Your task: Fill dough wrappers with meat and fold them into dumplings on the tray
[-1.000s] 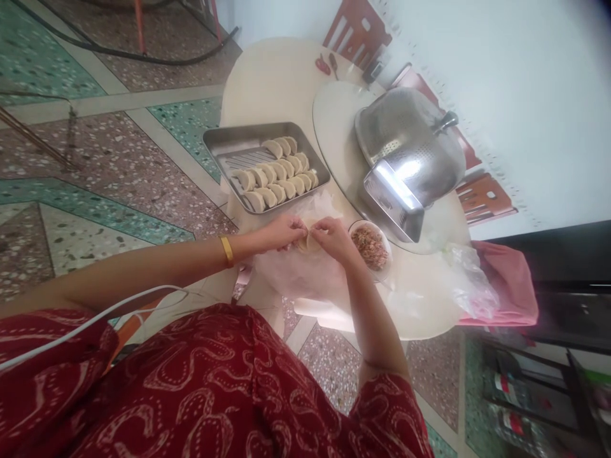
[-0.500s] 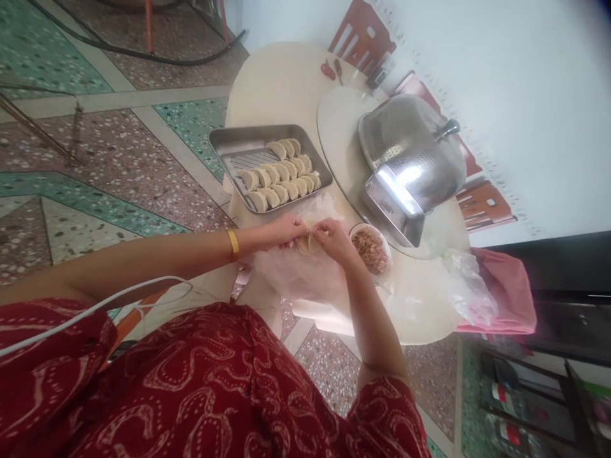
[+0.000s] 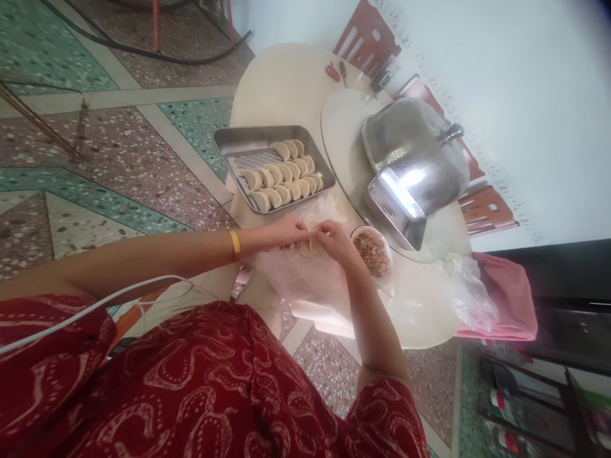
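My left hand [image 3: 287, 232] and my right hand [image 3: 334, 240] meet over the table's near edge and pinch a pale dumpling [image 3: 308, 244] between their fingertips. Most of the dumpling is hidden by my fingers. A gold bangle [image 3: 234, 245] sits on my left wrist. Just beyond my hands, a steel tray [image 3: 230, 141] holds two rows of folded dumplings [image 3: 285, 176]. To the right of my right hand stands a small white bowl of minced filling [image 3: 373, 251]. A thin clear plastic sheet [image 3: 296, 277] lies under my hands.
A perforated steel colander [image 3: 408, 149] rests upside down over a steel box [image 3: 398, 210] on a round turntable [image 3: 341, 127]. A crumpled plastic bag [image 3: 470, 289] and pink cloth [image 3: 513, 296] lie at the right. Red-handled scissors [image 3: 333, 72] sit at the table's far edge. Terrazzo floor lies left.
My fingers have shifted slightly along the dumpling's edge while both hands stay together. The view has drifted a little, so everything sits slightly lower and to the right.
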Demonstrator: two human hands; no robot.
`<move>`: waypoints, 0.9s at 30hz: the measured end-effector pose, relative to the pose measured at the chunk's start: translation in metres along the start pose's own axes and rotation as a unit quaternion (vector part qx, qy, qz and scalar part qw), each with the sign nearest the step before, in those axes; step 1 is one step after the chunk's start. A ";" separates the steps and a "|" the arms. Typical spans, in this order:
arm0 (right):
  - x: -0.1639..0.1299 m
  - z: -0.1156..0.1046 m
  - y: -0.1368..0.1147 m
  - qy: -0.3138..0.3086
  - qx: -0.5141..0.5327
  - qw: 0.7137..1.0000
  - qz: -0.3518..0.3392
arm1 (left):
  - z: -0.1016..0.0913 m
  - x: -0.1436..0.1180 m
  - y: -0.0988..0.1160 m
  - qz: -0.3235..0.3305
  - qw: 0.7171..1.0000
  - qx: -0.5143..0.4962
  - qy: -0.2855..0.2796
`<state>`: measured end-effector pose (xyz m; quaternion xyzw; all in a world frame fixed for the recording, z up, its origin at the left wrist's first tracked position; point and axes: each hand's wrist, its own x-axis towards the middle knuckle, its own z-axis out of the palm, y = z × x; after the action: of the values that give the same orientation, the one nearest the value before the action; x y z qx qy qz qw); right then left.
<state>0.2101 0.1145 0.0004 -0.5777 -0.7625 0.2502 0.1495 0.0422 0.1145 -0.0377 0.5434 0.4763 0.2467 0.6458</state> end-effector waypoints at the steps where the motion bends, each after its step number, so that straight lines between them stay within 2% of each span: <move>1: 0.000 0.000 0.000 -0.003 0.001 1.000 0.000 | 0.000 0.000 0.000 -0.001 1.000 0.003 0.001; 27: 0.001 0.000 -0.002 0.010 -0.005 1.000 0.021 | 0.000 0.004 -0.007 0.002 1.000 0.004 0.018</move>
<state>0.2085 0.1148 0.0013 -0.5966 -0.7501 0.2431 0.1492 0.0425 0.1158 -0.0451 0.5426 0.4879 0.2558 0.6341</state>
